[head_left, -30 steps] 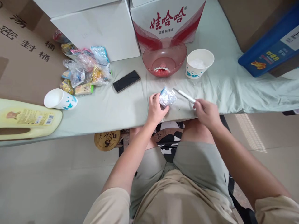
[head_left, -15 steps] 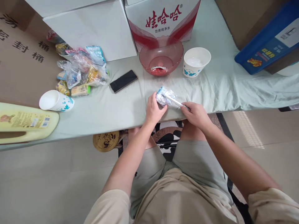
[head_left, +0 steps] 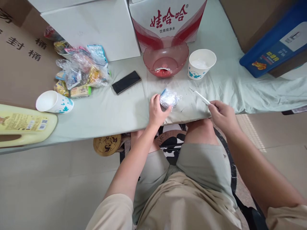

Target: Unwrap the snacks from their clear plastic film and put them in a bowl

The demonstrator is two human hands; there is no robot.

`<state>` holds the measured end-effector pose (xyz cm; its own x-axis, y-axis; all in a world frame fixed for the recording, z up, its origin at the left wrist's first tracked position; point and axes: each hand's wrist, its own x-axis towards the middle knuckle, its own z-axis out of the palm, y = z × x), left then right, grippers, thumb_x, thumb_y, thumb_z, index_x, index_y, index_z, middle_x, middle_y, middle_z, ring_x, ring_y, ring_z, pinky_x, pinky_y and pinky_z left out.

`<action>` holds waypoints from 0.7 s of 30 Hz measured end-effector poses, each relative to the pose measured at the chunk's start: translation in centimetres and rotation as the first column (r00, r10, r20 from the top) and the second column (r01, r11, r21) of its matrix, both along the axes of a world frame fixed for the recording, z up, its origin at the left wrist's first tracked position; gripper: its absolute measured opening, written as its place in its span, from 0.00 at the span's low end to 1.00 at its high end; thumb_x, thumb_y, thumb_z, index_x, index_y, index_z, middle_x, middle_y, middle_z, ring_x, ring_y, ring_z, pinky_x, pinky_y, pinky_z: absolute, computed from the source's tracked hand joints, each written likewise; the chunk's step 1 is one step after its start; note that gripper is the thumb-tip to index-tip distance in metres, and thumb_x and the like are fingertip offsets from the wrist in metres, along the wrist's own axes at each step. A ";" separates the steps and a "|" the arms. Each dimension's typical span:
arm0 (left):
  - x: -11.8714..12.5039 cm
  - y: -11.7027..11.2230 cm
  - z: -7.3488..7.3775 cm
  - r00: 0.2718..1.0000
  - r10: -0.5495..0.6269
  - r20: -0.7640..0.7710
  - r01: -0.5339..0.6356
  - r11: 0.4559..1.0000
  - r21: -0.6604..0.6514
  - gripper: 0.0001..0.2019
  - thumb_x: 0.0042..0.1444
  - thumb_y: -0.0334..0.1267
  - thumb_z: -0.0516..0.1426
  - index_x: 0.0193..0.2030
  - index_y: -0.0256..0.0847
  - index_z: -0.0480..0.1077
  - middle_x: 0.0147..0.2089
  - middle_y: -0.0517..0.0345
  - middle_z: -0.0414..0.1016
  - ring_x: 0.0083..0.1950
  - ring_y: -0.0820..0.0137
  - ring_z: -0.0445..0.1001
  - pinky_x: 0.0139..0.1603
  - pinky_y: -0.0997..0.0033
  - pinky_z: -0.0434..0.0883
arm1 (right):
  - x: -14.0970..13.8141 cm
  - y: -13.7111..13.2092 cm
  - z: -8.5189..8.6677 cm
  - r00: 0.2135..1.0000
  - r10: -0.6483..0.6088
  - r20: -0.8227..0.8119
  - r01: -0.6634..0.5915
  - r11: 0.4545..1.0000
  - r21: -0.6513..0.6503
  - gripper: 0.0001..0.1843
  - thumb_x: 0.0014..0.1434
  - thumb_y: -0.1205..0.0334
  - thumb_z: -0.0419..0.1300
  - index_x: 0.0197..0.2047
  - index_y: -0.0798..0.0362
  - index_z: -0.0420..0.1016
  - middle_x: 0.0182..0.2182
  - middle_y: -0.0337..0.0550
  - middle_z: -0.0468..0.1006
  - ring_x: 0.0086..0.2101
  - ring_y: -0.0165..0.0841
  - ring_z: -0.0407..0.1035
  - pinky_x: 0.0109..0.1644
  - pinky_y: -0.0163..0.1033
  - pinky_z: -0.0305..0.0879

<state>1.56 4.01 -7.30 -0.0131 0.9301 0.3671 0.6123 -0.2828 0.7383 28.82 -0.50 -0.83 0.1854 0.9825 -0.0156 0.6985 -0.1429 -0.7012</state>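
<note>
My left hand grips a small package wrapped in clear plastic, with some blue on its left side, resting at the front of the cloth-covered table. What is inside the wrap I cannot make out. To the right, my right hand is closed around a slim white craft knife, its tip pointing up and left, apart from the package. Beyond the package stands a pink translucent bowl with a small red-and-white item in it. A paper cup is upright beside the bowl.
A phone lies left of the bowl. Farther left are a heap of plastic-wrapped packets, a tipped paper cup and a yellow jug. Boxes line the back; a blue container leans at the right.
My right hand has moved right with the craft knife, whose tip has come away from the package. My left hand still holds the package in about the same place.
</note>
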 end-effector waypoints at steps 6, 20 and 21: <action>-0.8 -0.5 1.4 0.954 0.141 0.266 -0.092 0.978 -0.189 0.17 0.64 0.56 0.55 0.45 0.44 0.68 0.41 0.53 0.77 0.42 0.64 0.78 0.46 0.64 0.74 | -0.9 2.7 -2.4 0.953 -0.155 0.260 0.089 0.964 0.250 0.19 0.63 0.54 0.53 0.49 0.53 0.78 0.48 0.61 0.75 0.52 0.57 0.67 0.57 0.66 0.60; -1.3 0.1 0.6 0.730 0.304 0.612 -0.164 0.947 -0.274 0.18 0.63 0.58 0.54 0.43 0.45 0.64 0.35 0.58 0.70 0.27 0.73 0.70 0.28 0.72 0.69 | -8.7 4.4 -4.0 0.984 0.094 -0.154 -0.035 0.937 0.348 0.16 0.62 0.62 0.52 0.51 0.49 0.72 0.38 0.47 0.78 0.41 0.41 0.72 0.50 0.51 0.70; -1.3 0.1 0.6 0.729 0.310 0.610 -0.166 0.945 -0.281 0.18 0.63 0.58 0.55 0.43 0.45 0.64 0.36 0.58 0.70 0.28 0.72 0.70 0.28 0.71 0.69 | -7.8 4.4 -4.1 0.984 0.020 -0.176 0.041 0.940 0.338 0.15 0.61 0.62 0.52 0.50 0.49 0.71 0.38 0.47 0.77 0.40 0.41 0.72 0.50 0.51 0.70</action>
<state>0.23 4.07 -6.75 -0.4078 0.9130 0.0024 0.0034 -0.0011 1.0000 21.03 3.94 -4.96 0.2203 0.9327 0.2854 0.5605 0.1185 -0.8196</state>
